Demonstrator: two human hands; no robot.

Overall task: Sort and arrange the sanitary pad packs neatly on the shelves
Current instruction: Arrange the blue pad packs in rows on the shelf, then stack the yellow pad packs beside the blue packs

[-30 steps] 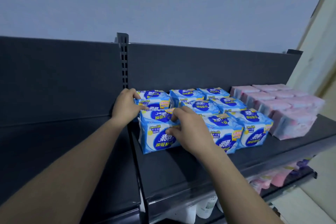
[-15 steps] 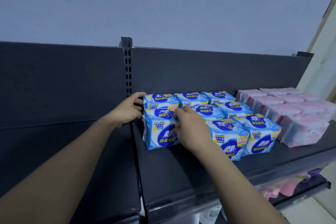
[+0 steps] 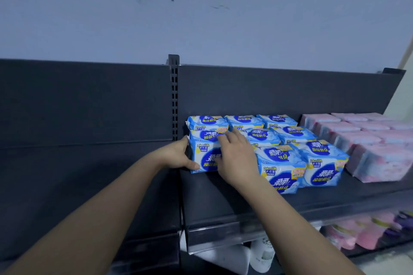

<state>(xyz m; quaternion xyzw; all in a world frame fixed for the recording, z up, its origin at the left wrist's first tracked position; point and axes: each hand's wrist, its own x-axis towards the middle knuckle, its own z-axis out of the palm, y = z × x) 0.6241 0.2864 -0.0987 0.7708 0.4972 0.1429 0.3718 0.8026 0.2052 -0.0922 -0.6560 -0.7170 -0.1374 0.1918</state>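
Several blue-and-white sanitary pad packs (image 3: pixel 283 169) stand in rows on the dark shelf (image 3: pixel 223 198). The front-left blue pack (image 3: pixel 204 152) stands upright close against the pack behind it, at the shelf's left end. My left hand (image 3: pixel 176 156) grips its left side, thumb along the lower front. My right hand (image 3: pixel 237 158) covers its right front, with the fingers curled over its top edge. To the right, pink pad packs (image 3: pixel 368 147) stand in rows of their own.
A slotted upright post (image 3: pixel 174 96) divides this bay from the bare dark shelf bay (image 3: pixel 89 185) on the left. A lower shelf holds pink and purple packs (image 3: pixel 368 230). White rolls (image 3: pixel 261 254) sit below the shelf's front lip.
Both hands have slid the front-left blue pack back and left, closing it up against the pack behind. The view has shifted slightly left.
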